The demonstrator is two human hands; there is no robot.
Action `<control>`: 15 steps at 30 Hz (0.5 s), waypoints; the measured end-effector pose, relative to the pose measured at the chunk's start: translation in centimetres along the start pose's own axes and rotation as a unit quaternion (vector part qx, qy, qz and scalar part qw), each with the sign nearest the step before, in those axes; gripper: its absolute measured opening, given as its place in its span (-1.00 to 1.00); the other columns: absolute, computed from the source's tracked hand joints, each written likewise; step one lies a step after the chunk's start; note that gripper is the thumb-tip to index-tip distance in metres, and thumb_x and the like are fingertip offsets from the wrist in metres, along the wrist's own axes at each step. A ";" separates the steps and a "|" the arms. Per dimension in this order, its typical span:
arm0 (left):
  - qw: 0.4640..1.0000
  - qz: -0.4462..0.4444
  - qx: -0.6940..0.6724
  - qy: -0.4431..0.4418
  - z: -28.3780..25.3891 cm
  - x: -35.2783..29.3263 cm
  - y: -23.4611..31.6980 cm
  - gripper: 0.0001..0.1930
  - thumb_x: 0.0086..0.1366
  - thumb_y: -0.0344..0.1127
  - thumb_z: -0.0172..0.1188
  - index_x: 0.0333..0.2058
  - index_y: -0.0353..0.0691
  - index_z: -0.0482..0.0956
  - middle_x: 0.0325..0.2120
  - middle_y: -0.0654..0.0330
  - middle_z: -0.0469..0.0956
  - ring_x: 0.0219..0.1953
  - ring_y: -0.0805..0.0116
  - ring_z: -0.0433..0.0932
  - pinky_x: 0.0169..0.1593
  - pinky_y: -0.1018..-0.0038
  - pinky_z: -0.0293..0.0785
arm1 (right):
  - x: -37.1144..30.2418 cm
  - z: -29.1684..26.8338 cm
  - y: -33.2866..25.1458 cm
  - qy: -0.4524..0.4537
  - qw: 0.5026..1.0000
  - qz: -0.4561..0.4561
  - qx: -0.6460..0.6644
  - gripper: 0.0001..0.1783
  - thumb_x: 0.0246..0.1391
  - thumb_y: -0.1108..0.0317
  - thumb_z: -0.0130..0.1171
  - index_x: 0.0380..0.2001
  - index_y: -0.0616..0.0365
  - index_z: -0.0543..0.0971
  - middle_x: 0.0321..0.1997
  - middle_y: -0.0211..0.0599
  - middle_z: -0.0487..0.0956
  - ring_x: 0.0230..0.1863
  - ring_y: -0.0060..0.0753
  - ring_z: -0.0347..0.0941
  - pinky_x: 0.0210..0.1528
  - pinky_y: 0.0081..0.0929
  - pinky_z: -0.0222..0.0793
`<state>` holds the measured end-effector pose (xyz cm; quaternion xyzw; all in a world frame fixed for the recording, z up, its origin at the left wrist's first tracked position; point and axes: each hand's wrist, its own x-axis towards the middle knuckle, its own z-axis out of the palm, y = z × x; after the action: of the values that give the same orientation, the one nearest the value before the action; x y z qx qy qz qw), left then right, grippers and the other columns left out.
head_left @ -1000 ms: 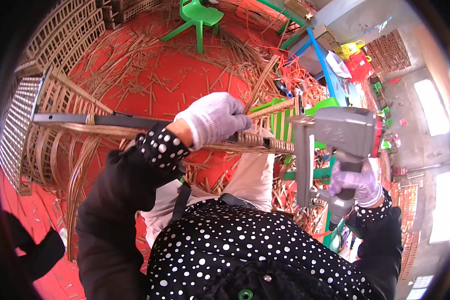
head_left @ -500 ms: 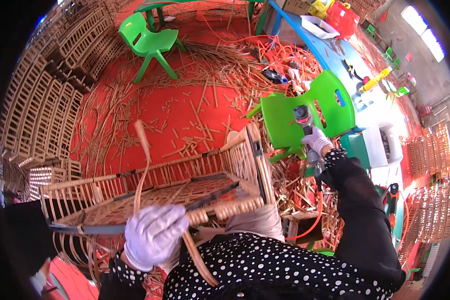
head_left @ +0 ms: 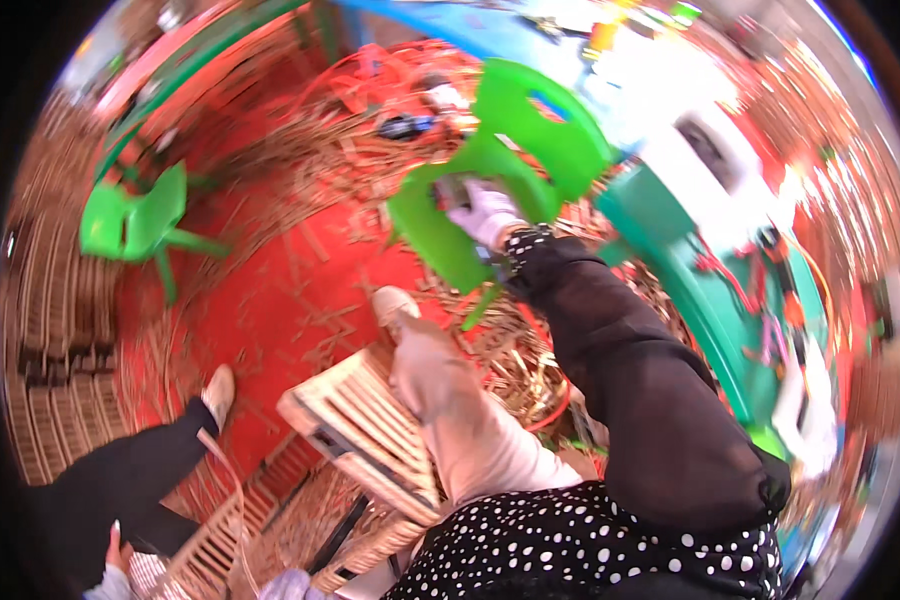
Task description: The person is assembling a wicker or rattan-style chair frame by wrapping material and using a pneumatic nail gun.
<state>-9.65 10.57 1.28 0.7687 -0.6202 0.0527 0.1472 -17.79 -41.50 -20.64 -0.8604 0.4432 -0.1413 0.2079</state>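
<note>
My right hand [head_left: 488,212], in a white glove, reaches out over the seat of a green plastic chair [head_left: 438,245]. It grips a grey air nail gun [head_left: 452,190], blurred and partly hidden by the hand. Of my left hand [head_left: 295,586] only the gloved top shows at the lower edge. A thin curved rattan strip [head_left: 238,490] rises from beside it, and the fingers are mostly out of the picture. The woven rattan basket [head_left: 365,415] leans against my leg, its slatted end wall and dark metal frame turned up.
A person's dark-trousered leg [head_left: 120,465] and hand [head_left: 116,550] are at the left. Rattan scraps litter the red floor [head_left: 300,280]. A second green chair [head_left: 135,215], stacked baskets [head_left: 60,300], a green table [head_left: 710,330] with pliers and a white bin [head_left: 695,155] stand around.
The view has swung right. My right hand has brought the nail gun down over the chair seat. The basket has tilted and slid to the lower edge along with my left hand.
</note>
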 end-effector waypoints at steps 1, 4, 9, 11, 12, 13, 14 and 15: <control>1.000 0.006 0.004 0.015 0.1 0.0 0.2 -0.83 0.18 -0.39 0.15 -0.24 -0.24 0.58 -0.19 0.10 0.58 -0.19 0.11 0.53 -0.10 0.26 0.44 | -1.7 -1.2 0.2 0.077 0.997 -0.012 -0.003 -0.33 -0.10 -0.04 0.18 0.02 0.16 0.39 0.06 0.09 0.41 0.05 0.07 0.37 0.08 -0.19 0.30; 0.997 0.034 0.019 0.065 0.4 -0.2 0.9 -0.83 0.17 -0.41 0.18 -0.24 -0.26 0.57 -0.18 0.09 0.58 -0.21 0.11 0.54 -0.11 0.26 0.44 | -7.0 -7.0 3.4 0.272 0.954 -0.094 -0.084 -0.30 -0.15 0.00 0.26 0.03 0.16 0.39 0.10 0.03 0.38 0.13 0.11 0.28 0.17 -0.15 0.19; 0.995 0.040 0.040 0.079 0.6 -1.2 1.4 -0.79 0.19 -0.45 0.12 -0.18 -0.25 0.57 -0.15 0.07 0.58 -0.21 0.11 0.56 -0.13 0.29 0.45 | -17.4 -19.2 12.9 0.351 0.890 0.162 -0.242 -0.23 -0.16 -0.10 0.22 0.08 0.14 0.37 0.16 -0.10 0.37 0.19 -0.10 0.27 0.19 -0.15 0.13; 0.994 0.057 0.023 0.086 0.6 -1.5 1.4 -0.77 0.20 -0.45 0.08 -0.16 -0.25 0.57 -0.14 0.07 0.57 -0.21 0.11 0.56 -0.14 0.29 0.45 | -22.0 -23.6 16.7 0.312 0.842 0.309 -0.313 -0.27 -0.14 -0.10 0.20 0.04 0.16 0.40 0.14 -0.09 0.39 0.21 -0.14 0.24 0.23 -0.15 0.11; 0.994 0.058 0.020 0.086 0.5 -1.6 1.4 -0.76 0.19 -0.45 0.07 -0.16 -0.25 0.57 -0.14 0.06 0.57 -0.21 0.11 0.56 -0.14 0.29 0.45 | -24.1 -25.0 18.3 0.352 0.834 0.342 -0.252 -0.33 -0.13 -0.10 0.18 -0.02 0.15 0.45 0.07 -0.05 0.44 0.16 -0.09 0.30 0.19 -0.15 0.17; 0.994 0.057 0.019 0.087 0.5 -1.6 1.4 -0.75 0.19 -0.45 0.05 -0.15 -0.25 0.56 -0.13 0.06 0.57 -0.21 0.10 0.56 -0.14 0.30 0.45 | -25.6 -26.4 19.8 0.304 0.849 0.387 -0.192 -0.37 -0.11 -0.06 0.17 -0.05 0.14 0.47 0.00 -0.02 0.47 0.07 -0.03 0.37 0.12 -0.17 0.26; 0.994 0.052 0.020 0.090 0.5 -1.7 1.5 -0.74 0.19 -0.45 0.04 -0.14 -0.24 0.56 -0.13 0.05 0.57 -0.21 0.10 0.56 -0.14 0.30 0.46 | -26.8 -27.2 21.0 0.266 0.842 0.432 -0.184 -0.43 -0.10 -0.02 0.16 -0.08 0.14 0.48 -0.05 -0.01 0.49 -0.02 0.00 0.44 0.06 -0.18 0.32; 0.991 0.071 0.018 0.111 0.4 -1.7 1.5 -0.71 0.14 -0.49 0.05 -0.14 -0.24 0.56 -0.13 0.04 0.57 -0.23 0.11 0.57 -0.16 0.31 0.47 | -27.6 -27.4 21.9 0.252 0.841 0.431 -0.206 -0.46 -0.08 -0.02 0.15 -0.10 0.13 0.48 -0.07 -0.01 0.50 -0.04 -0.01 0.45 0.04 -0.16 0.34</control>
<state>-11.55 11.72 0.68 0.7142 -0.6523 0.1596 0.1974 -60.55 -36.54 -8.91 -0.5400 0.8257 -0.1542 -0.0533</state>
